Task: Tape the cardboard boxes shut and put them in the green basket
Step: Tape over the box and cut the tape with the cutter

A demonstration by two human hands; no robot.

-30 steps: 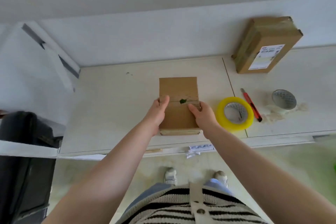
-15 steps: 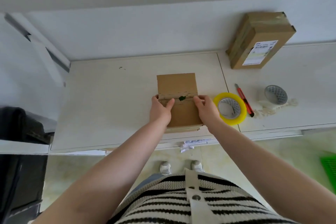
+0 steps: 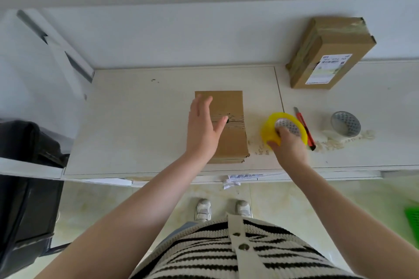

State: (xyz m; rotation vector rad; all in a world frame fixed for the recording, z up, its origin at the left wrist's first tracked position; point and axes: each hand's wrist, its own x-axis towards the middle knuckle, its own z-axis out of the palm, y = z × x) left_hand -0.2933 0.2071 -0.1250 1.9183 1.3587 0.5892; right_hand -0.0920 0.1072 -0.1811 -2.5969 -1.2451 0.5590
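Note:
A small brown cardboard box [image 3: 231, 106] lies flat near the front of the white table [image 3: 140, 120], its flaps closed along a torn seam. My left hand [image 3: 203, 129] hovers flat over the box's left side, fingers straight. To the right of the box, my right hand [image 3: 288, 145] grips the yellow tape roll [image 3: 272, 124], tilting it up off the table. A second, larger cardboard box [image 3: 328, 52] with a shipping label leans against the wall at the back right. One corner of the green basket [image 3: 413, 217] shows on the floor at the right edge.
A red utility knife [image 3: 305, 128] lies just right of the yellow roll. A clear tape roll [image 3: 345, 123] sits further right among paper scraps. A black chair [image 3: 25, 188] stands at the left. My feet are below the table's front edge.
Both hands left the box's seam. My right hand moved right and took hold of the yellow tape roll. My left hand rose and opened above the box.

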